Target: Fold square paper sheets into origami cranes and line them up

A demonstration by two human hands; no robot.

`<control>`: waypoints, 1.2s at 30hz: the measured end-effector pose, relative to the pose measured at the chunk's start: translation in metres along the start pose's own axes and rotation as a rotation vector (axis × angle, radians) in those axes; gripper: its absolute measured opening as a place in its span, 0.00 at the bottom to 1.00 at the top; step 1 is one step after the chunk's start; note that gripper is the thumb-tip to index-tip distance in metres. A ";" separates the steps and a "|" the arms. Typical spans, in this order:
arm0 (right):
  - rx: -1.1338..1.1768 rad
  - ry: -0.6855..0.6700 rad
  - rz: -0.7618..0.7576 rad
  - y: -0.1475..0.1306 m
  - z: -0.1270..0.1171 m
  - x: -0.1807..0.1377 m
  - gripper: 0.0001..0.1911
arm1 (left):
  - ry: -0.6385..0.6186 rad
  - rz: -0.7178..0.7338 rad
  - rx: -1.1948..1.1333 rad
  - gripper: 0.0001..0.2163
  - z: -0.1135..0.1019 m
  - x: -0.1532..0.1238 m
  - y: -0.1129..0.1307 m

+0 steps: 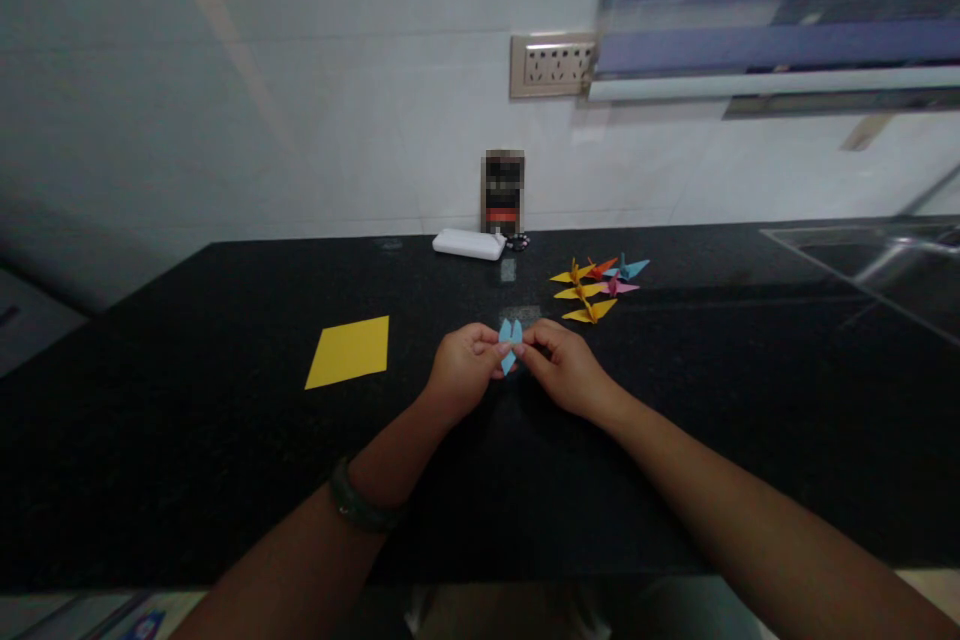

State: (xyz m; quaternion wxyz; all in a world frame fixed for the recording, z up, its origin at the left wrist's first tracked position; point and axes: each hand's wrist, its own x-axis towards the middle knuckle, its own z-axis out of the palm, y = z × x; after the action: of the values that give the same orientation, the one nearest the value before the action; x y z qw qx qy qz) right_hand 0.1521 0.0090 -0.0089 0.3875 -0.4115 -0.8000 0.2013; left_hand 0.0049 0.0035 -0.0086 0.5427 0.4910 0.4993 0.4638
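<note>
I see left hand (463, 370) and right hand (568, 370) both pinching a small pointed light-blue paper piece (510, 339), seemingly part-folded, over the black speckled counter (225, 460), six multicoloured paper cranes (585, 291) apparently finished beyond, yellow paper sheet (350, 353) flat at left, looking unfolded.

pale wall (337, 120) | black countertop (225, 300) | socket plate (555, 65) | purple panel (750, 0) | dim light

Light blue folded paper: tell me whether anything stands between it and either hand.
Nothing visible does. The left hand and right hand both pinch the light blue folded paper directly. The yellow sheet and paper cranes lie apart from it on the counter.
</note>
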 end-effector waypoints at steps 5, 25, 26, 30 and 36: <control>0.045 0.014 0.044 -0.004 -0.001 -0.001 0.09 | -0.028 0.044 0.007 0.05 0.000 0.000 0.002; 0.786 0.017 0.368 -0.004 -0.001 0.002 0.10 | -0.349 -0.156 -0.220 0.11 -0.005 -0.002 0.000; 0.794 0.012 0.365 -0.004 -0.001 0.002 0.10 | -0.351 -0.153 -0.209 0.11 -0.005 -0.002 0.000; 0.797 -0.026 0.332 -0.004 -0.002 0.001 0.11 | -0.360 -0.148 -0.191 0.13 -0.004 -0.003 0.001; 0.828 -0.071 0.323 -0.004 -0.003 0.000 0.10 | -0.375 -0.178 -0.248 0.12 -0.003 -0.004 0.002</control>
State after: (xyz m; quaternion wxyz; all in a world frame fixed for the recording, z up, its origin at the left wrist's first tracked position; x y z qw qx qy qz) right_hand 0.1518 0.0068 -0.0043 0.4553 -0.3341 -0.5902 0.5769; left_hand 0.0014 0.0000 -0.0066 0.7209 0.4523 0.3702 0.3725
